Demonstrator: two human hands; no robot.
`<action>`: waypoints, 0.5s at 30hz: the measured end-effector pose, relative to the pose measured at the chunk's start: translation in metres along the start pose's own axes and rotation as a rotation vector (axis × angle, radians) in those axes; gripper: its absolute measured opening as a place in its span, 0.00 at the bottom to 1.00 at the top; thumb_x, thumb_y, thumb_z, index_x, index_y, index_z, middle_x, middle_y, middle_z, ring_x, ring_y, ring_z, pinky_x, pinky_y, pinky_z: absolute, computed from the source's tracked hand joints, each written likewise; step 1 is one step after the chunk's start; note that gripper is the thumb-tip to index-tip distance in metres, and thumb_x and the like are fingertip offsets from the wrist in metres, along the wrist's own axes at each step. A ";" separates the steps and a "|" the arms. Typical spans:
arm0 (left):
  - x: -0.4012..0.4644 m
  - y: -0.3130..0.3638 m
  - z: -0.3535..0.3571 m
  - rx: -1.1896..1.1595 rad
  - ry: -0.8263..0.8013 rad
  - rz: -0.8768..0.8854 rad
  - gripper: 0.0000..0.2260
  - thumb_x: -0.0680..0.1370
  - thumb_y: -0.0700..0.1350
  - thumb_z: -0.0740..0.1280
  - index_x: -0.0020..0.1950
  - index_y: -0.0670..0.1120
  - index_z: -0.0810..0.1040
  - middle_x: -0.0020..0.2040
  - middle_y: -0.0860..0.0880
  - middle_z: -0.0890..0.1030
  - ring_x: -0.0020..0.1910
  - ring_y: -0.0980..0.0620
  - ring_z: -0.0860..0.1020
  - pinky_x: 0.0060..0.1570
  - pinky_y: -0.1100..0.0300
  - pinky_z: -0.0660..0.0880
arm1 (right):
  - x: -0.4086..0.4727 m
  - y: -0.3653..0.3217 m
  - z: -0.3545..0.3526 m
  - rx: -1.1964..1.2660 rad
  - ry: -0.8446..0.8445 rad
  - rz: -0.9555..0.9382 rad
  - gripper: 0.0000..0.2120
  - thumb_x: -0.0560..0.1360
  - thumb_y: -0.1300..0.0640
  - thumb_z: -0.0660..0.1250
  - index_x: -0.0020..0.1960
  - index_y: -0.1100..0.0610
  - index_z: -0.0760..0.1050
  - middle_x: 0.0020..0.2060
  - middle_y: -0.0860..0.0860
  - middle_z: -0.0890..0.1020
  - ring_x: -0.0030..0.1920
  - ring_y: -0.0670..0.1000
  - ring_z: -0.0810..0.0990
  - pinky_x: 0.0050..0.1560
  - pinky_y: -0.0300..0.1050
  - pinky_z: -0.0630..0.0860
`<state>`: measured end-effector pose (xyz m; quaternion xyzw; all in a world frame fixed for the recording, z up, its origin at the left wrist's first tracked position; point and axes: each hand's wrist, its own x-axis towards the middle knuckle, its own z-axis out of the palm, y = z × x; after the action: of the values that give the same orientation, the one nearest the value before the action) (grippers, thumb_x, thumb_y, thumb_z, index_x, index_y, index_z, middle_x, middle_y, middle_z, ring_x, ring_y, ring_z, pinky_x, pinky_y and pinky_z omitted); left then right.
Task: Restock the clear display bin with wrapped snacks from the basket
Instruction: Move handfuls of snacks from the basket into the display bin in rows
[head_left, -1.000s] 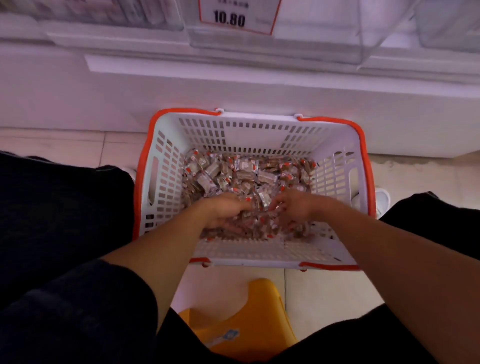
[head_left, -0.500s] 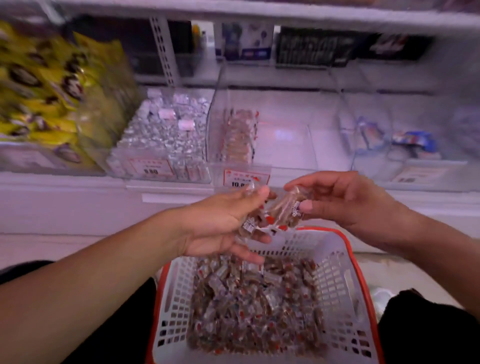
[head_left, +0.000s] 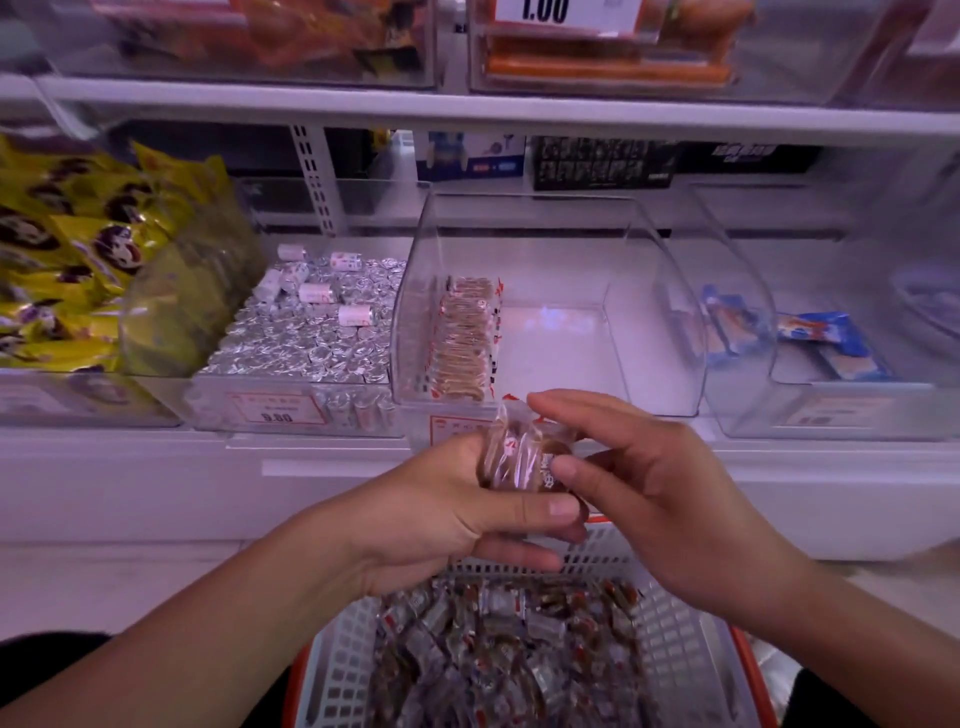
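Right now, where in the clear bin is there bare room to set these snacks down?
The clear display bin has bare floor right of the snack row, up to its right wall. The left side along that row is crowded. Both hands, left hand and right hand, hold the snack bundle just before its front lip.

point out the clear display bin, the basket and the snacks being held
clear display bin (head_left: 660, 291), head view, on its right side wall
basket (head_left: 670, 644), head view, on its white slotted right wall
held snacks (head_left: 511, 457), head view, on the crinkled wrappers between both hands

white shelf (head_left: 519, 457) — clear display bin (head_left: 660, 291), neighbouring bins
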<state>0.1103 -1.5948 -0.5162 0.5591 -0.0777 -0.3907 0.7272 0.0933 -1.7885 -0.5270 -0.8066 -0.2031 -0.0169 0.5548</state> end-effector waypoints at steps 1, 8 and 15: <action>0.000 0.000 0.001 0.020 0.002 -0.008 0.14 0.71 0.38 0.75 0.54 0.52 0.84 0.50 0.45 0.85 0.52 0.47 0.84 0.41 0.60 0.81 | -0.002 0.001 0.001 -0.098 -0.024 -0.011 0.22 0.79 0.54 0.65 0.71 0.43 0.71 0.64 0.38 0.76 0.63 0.44 0.77 0.58 0.43 0.77; 0.000 0.004 -0.001 0.531 0.038 0.013 0.16 0.70 0.33 0.75 0.49 0.50 0.77 0.34 0.57 0.78 0.32 0.59 0.77 0.29 0.63 0.73 | -0.001 -0.007 -0.007 -0.231 -0.182 0.004 0.30 0.72 0.56 0.75 0.70 0.43 0.69 0.58 0.39 0.78 0.61 0.46 0.77 0.54 0.43 0.77; -0.003 0.007 -0.006 0.665 0.139 0.057 0.20 0.70 0.32 0.72 0.53 0.47 0.68 0.42 0.53 0.76 0.36 0.62 0.76 0.35 0.64 0.70 | 0.009 -0.017 -0.004 -0.301 -0.225 -0.091 0.25 0.71 0.59 0.77 0.67 0.51 0.77 0.55 0.44 0.81 0.56 0.47 0.80 0.52 0.43 0.77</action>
<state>0.1154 -1.5879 -0.5116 0.7885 -0.1668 -0.2842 0.5193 0.0964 -1.7844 -0.5080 -0.8673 -0.2955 0.0181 0.4002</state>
